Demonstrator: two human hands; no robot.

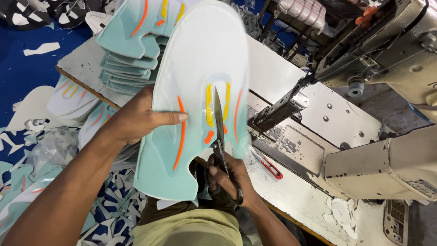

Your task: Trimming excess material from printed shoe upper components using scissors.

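My left hand (136, 119) grips the left edge of a large shoe-upper piece (195, 59), white at the top and mint green at the bottom, with orange and yellow stripes. It is held up in front of me, above the table edge. My right hand (227, 180) holds black-handled scissors (220, 132) below the piece. Their blades point up along a slot between the yellow and orange stripes, near the piece's right side.
A stack of similar mint pieces (129, 54) lies on the white table (273, 68) at the back left. A sewing machine (387, 91) stands to the right. Red-handled snips (271, 166) lie on the table. Offcuts (114, 200) cover the blue floor at left.
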